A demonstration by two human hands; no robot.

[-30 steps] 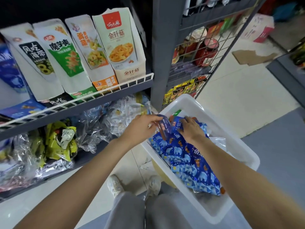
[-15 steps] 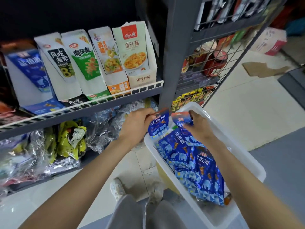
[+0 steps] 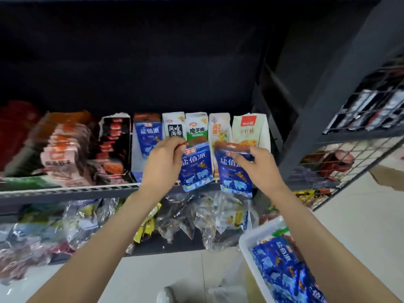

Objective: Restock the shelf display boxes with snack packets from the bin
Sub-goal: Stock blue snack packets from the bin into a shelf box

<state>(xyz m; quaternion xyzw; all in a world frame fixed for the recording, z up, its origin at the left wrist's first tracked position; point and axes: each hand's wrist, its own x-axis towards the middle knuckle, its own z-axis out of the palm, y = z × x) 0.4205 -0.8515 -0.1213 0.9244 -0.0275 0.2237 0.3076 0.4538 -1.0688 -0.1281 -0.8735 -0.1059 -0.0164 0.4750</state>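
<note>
Two blue snack packets held up at the shelf, one in each hand.

The left hand [image 3: 162,164] pinches the top corner of one blue packet [image 3: 196,167], its grip curled on the brown top edge; the right hand [image 3: 259,167] pinches a second blue packet [image 3: 235,171] the same way. Both packets hang upright in front of the row of display boxes, just right of the blue display box [image 3: 147,138] with matching print. More blue packets lie in the white bin [image 3: 247,239] at lower right, on the floor.
</note>
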